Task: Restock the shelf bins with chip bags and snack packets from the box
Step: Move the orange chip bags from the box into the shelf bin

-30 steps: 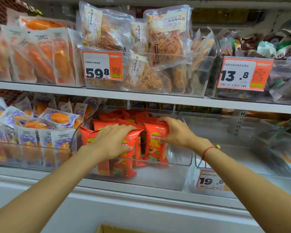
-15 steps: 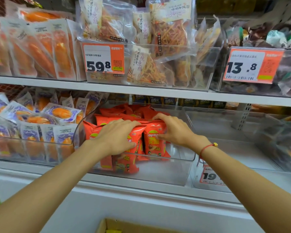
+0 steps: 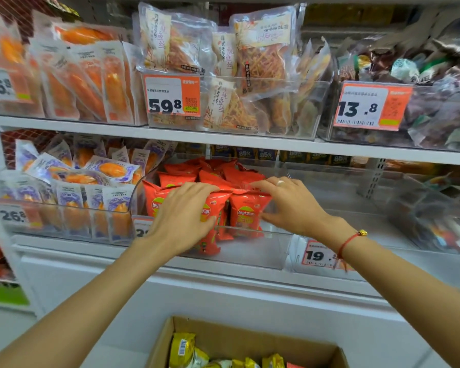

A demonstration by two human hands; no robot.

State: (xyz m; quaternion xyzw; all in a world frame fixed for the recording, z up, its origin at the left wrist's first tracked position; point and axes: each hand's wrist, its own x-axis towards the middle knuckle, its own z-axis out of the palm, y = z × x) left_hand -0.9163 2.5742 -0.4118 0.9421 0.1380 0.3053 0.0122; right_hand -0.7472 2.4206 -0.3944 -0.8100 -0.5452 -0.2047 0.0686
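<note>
Several red chip bags [image 3: 246,213] stand in a clear shelf bin [image 3: 250,251] on the lower shelf. My left hand [image 3: 182,215] grips the front left bag, fingers curled over its top and thumb on its face. My right hand [image 3: 290,204] rests on the front right bag, its fingers fairly straight across the bag tops and its thumb along the bag's right side. At the bottom edge is an open cardboard box [image 3: 165,341] holding yellow snack packets [image 3: 182,349].
A clear bin [image 3: 383,213] to the right of the chips looks nearly bare, with a 19 price tag [image 3: 316,254]. Purple-and-orange packets [image 3: 72,197] fill the left bin. The upper shelf [image 3: 223,140] carries bins of dried snacks.
Both hands stay on the front red bags, and my right fingers have straightened. The view has tipped downward, so the cardboard box with yellow packets now shows.
</note>
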